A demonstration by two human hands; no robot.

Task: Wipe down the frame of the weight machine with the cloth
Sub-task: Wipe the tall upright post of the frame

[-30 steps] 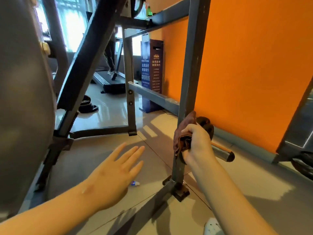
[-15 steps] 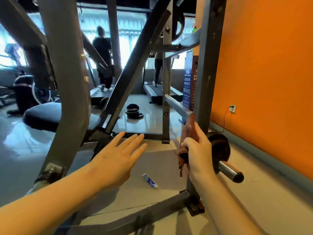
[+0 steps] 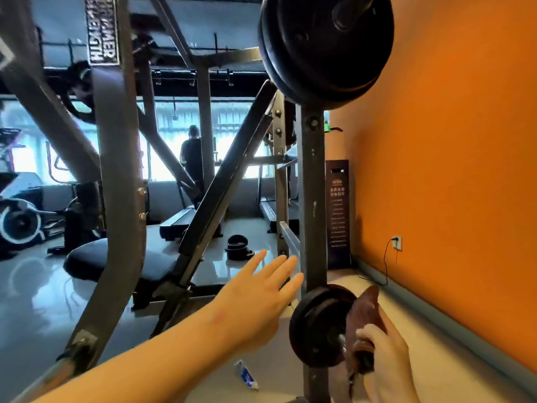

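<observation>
The weight machine's grey steel upright post (image 3: 312, 199) rises at centre right. A small black weight plate (image 3: 318, 327) sits on a peg low on it, and large black plates (image 3: 325, 45) hang near its top. My right hand (image 3: 383, 365) grips a brown cloth (image 3: 364, 318) just right of the small plate, over the peg, which the cloth hides. My left hand (image 3: 261, 295) hovers with straight fingers left of the post, touching nothing.
An orange wall (image 3: 450, 170) runs close on the right, with a socket and cable (image 3: 396, 242). A small tube (image 3: 247, 375) lies on the floor by the post. A black padded seat (image 3: 122, 257), slanted frame bars and loose plates (image 3: 238, 247) stand left. A person (image 3: 191, 158) stands far back.
The view has tilted up, showing the large plates on top. My right hand with the cloth has shifted from the post's left face to the peg right of the small plate. My left hand still hovers.
</observation>
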